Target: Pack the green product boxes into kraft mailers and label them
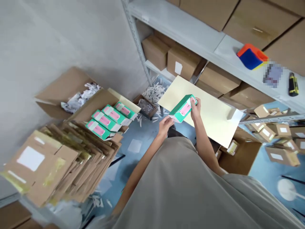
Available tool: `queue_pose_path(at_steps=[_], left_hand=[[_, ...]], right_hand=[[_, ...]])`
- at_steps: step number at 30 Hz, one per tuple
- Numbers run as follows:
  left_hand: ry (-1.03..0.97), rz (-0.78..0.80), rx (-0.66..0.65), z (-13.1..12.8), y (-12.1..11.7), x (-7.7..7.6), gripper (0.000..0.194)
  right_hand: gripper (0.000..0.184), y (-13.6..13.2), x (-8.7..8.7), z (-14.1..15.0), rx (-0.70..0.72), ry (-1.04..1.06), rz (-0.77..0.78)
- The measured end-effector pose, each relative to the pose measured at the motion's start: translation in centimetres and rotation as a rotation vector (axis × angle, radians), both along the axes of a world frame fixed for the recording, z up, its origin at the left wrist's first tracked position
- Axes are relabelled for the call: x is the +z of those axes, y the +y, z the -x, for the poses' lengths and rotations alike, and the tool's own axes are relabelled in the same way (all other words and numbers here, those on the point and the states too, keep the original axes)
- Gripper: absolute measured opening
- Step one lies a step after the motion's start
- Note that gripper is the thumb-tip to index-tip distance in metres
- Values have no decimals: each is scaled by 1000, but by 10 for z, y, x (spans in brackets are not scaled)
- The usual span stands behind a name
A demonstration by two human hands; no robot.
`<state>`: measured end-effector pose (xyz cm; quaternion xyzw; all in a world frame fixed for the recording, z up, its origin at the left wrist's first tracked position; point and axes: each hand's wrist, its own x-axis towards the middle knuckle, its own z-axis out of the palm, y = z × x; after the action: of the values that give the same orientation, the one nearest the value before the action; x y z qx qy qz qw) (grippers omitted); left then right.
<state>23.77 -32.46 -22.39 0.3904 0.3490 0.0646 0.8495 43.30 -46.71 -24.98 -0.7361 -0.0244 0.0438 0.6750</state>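
Note:
A green product box with a pink picture on its side is held tilted in front of me, over the near edge of the cream tabletop. My left hand grips its lower left end, where a white flap shows. At the upper right end, my right hand is closed around it with the thumb on top. To the left, several similar green and pink boxes lie in a row beside stacked cardboard.
Flattened cartons are piled at left, near an open carton of crumpled paper. A metal shelf with brown boxes runs along the back. Paper strips litter the floor. Small parcels lie at right.

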Motion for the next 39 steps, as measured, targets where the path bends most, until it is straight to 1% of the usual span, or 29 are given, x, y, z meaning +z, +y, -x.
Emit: queue_pose_path(at_steps=[3, 5, 9, 12, 15, 18, 20, 23, 24, 27, 29, 30, 32, 34, 35, 36, 39], left_hand=[[15, -19, -54, -21, -11, 5, 37], [31, -44, -82, -38, -19, 8, 34], [38, -88, -122, -79, -30, 11, 46], [37, -100, -125, -108, -36, 10, 54], [45, -120, -94, -128, -38, 5, 59], [27, -156, -80, -136, -38, 1, 62], [21, -199, -106, -141, -37, 1, 68], [-34, -327, -143, -151, -33, 4, 80], [-73, -385, -145, -155, -30, 6, 81], [-174, -573, -141, -170, -19, 11, 70], [-205, -691, -150, -178, -10, 15, 62], [-222, -746, -159, -181, -6, 18, 60], [-267, -839, -185, -186, 1, 25, 58], [-302, -881, -187, -191, 6, 32, 56], [-304, -879, -174, -195, 8, 35, 56], [-293, -865, -157, -200, 11, 38, 55], [-218, -811, -124, -220, 22, 42, 52]], right_hand=[[54, -22, 0, -3, -202, -22, -77], [57, -36, 2, -10, -279, -14, -120], [63, -60, 7, -30, -385, 26, -172], [67, -73, 7, -44, -412, 92, -184], [65, -84, 5, -52, -374, 194, -227], [60, -93, 2, -56, -310, 287, -279], [58, -96, -2, -55, -276, 346, -293], [57, -94, -9, -47, -251, 442, -312], [57, -92, -11, -43, -243, 466, -325], [60, -86, -14, -30, -190, 501, -329], [65, -83, -13, -22, -149, 495, -280], [71, -80, -12, -18, -130, 483, -249], [91, -76, -11, -12, -88, 444, -189], [109, -70, -9, -9, -18, 383, -129], [111, -68, -8, -8, 23, 346, -93], [110, -66, -7, -7, 53, 300, -47], [95, -62, -1, -8, 76, 93, 154]])
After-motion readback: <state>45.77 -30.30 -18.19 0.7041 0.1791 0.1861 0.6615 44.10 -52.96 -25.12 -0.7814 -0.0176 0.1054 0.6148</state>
